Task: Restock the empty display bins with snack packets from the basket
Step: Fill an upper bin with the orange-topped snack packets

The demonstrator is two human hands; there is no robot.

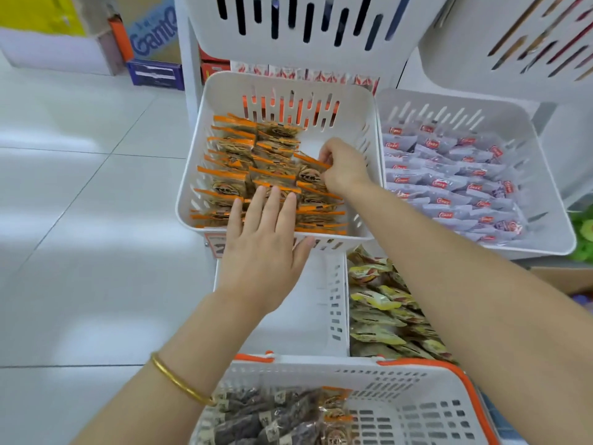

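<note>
Orange-edged snack packet [310, 175] pinched at its top edge between thumb and curled fingertips of right hand [345, 167], deep inside the display bin [288, 86], at the head of the right-hand column. Flat and palm down, left hand [263, 248], four fingers straight and a little spread on the front packets, thumb out over the bin's front rim; grips nothing. Both forearms bare and stretched forward, the right one coming in from the right side; one gold bangle [179, 380] on the left wrist. Stacked on edge in three columns, orange-edged packets [231, 162], too many to count, with a bare patch of bin floor at the back right. Just beside on the right, a second white bin [555, 200] full of lilac packets [449, 178]. Below, one lower bin [335, 300] showing only white wall, and beside that a heap of yellow packets [378, 303]. Above, two more slotted upper bins [321, 14]. Nearest the camera, one white basket [417, 380] with orange handles, holding dark packets [253, 422] and a few orange-edged ones. Pale tiled floor [80, 220] to the left; cardboard boxes [154, 30] at the far back left.
</note>
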